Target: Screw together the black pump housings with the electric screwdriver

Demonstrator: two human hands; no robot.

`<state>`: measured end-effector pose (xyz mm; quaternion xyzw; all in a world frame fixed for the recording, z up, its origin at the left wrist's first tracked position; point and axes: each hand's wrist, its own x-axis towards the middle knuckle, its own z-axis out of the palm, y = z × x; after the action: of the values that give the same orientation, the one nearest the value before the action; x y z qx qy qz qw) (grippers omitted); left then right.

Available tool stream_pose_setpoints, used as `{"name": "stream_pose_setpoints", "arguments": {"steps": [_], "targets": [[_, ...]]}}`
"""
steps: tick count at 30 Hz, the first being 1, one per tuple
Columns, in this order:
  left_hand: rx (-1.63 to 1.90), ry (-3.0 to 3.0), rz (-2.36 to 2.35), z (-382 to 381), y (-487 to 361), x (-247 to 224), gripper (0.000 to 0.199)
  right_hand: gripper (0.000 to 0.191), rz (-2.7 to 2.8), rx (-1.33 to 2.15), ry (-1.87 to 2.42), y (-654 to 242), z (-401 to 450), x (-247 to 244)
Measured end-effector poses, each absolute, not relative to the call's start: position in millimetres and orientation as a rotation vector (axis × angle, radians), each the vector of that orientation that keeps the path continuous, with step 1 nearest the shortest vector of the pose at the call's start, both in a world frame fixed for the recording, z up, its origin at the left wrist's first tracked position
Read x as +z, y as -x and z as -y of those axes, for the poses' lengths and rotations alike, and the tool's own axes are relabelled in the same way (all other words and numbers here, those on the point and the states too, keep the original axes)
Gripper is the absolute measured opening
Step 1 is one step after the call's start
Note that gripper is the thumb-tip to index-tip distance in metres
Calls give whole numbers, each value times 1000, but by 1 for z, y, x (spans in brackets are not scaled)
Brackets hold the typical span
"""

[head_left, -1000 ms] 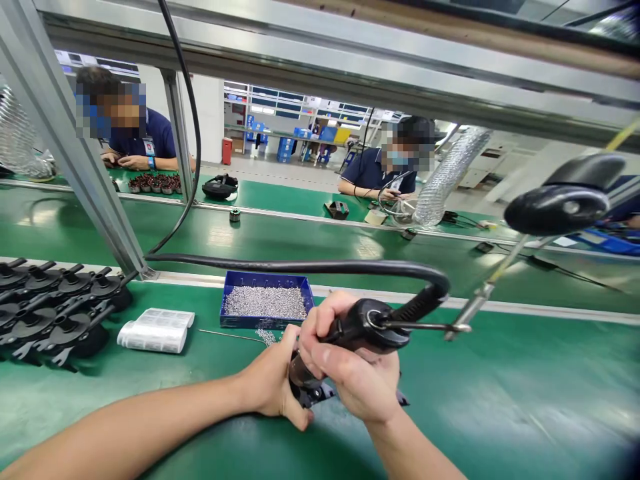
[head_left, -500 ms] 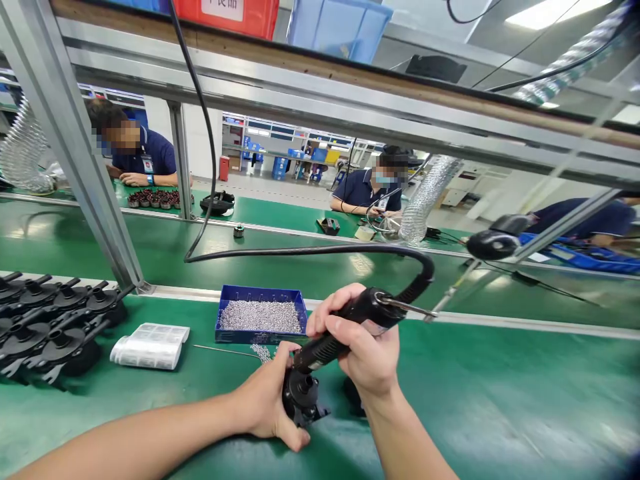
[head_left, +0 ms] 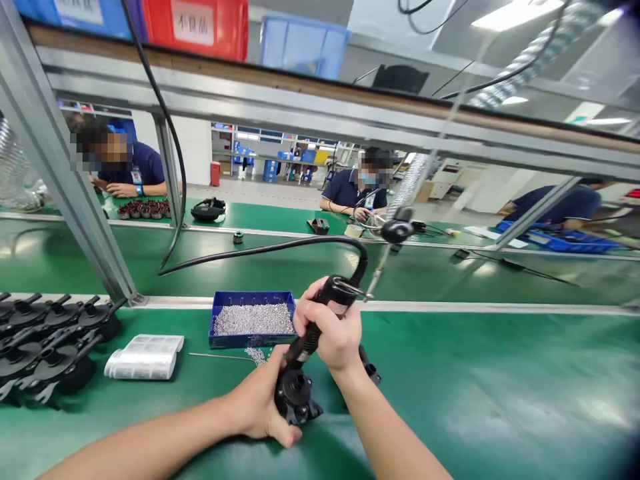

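Note:
My left hand is wrapped round a black plastic part with a round raised spout, just above the green bench. My right hand grips a black corded electric screwdriver, held at a slant with its lower end at the upper side of the black part. The contact point at its tip is hidden. Another black part lies partly behind my right wrist. Near my left hand are a blue tray of small metal pieces, a few loose pieces and a thin metal rod.
Rows of black parts stand at the left beside a folded printed sheet. A metal frame post rises at the left. The black cable loops over the bench. Several people sit beyond the frame.
The view has shifted slightly. The screwdriver now stands steeper, its top and my right hand having moved left. The other black part shows more behind my wrist. My left hand still holds its part.

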<state>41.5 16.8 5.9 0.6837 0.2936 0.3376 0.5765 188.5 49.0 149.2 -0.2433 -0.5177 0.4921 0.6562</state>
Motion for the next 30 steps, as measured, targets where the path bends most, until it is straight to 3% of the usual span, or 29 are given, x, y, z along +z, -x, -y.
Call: {"name": "stream_pose_setpoints", "arguments": {"steps": [5,7,10,19,24,30], "targets": [[782,-1519,-686,-18,-30,14,122,14,1156,969,477,-205,-48,174],[853,-1269,-631,-18,-27,23,113,12,1115,872,417,-220,-42,186],[819,-812,-458,-18,-26,35,83,9,1079,775,378,-243,-33,200],[686,-666,-190,-16,-21,28,80,9,1050,715,349,-264,-17,216],[695,-710,-271,-11,-26,48,73,9,1074,707,309,-263,-15,219],[873,-1123,-770,2,-30,76,102,10,1048,691,311,-263,-15,222]]}}
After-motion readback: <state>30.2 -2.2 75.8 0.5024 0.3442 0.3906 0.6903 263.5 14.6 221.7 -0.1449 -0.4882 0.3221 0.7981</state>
